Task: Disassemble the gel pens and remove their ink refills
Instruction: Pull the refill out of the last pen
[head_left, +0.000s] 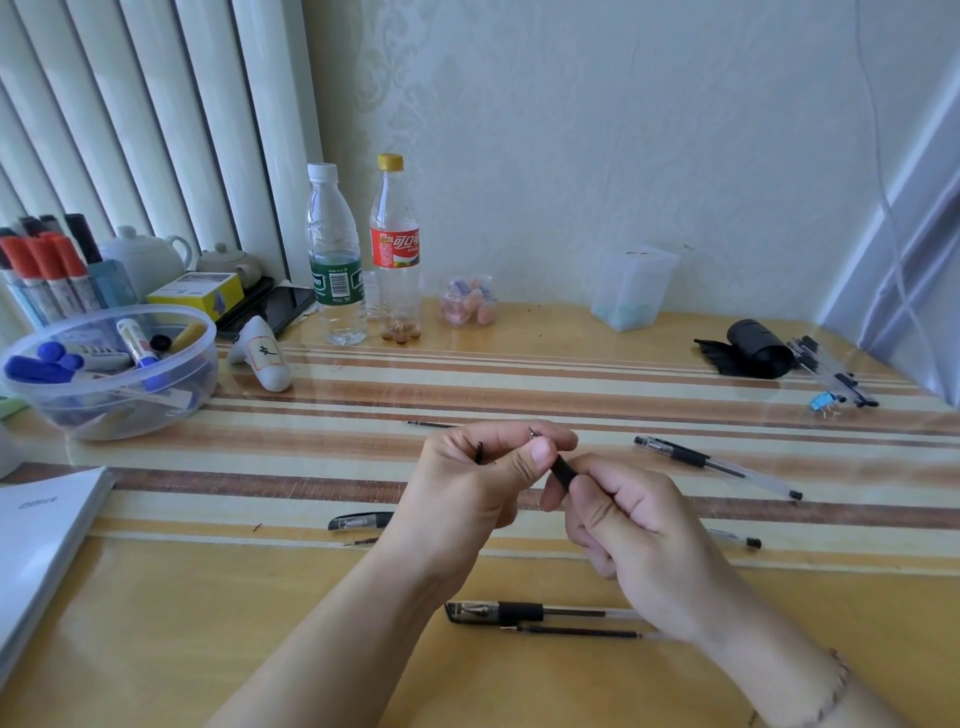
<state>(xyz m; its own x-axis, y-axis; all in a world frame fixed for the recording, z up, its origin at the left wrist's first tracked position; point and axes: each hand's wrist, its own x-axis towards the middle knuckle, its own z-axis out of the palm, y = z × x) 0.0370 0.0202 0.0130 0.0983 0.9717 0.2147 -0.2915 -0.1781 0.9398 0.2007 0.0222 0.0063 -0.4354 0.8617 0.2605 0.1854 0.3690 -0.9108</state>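
At the far left edge of the surface (218, 613) lies a white booklet (41, 540), and behind it a clear plastic bowl (111, 371) holds blue and white markers. Behind the bowl, red-capped markers (49, 270) stand upright, with a white teapot (143, 257) and a yellow box (197, 293) beside them. A small white device (262, 356) lies just right of the bowl. Two plastic bottles stand near the wall: a green-labelled water bottle (335, 260) and, just beside it, a red-labelled bottle (395, 249) with a yellow cap.

A black pen cap (361, 520) lies on the surface left of the hands. The left hand (467, 488) is closed, its thumb and fingers pinching the metal tip end of a gel pen (561, 474) held above the middle of the surface. The right hand (628, 525) is wrapped shut around the same pen's barrel, just behind the black grip, so both hands are clamped on it. Below the hands, near the front edge, a second gel pen (524, 612) lies flat with a loose ink refill (576, 631) just beside it. Right of the hands a third gel pen (717, 465) lies diagonally. Near the far right corner sit a translucent box (631, 288), a black roll (756, 348) and a bundle of pens (831, 371).
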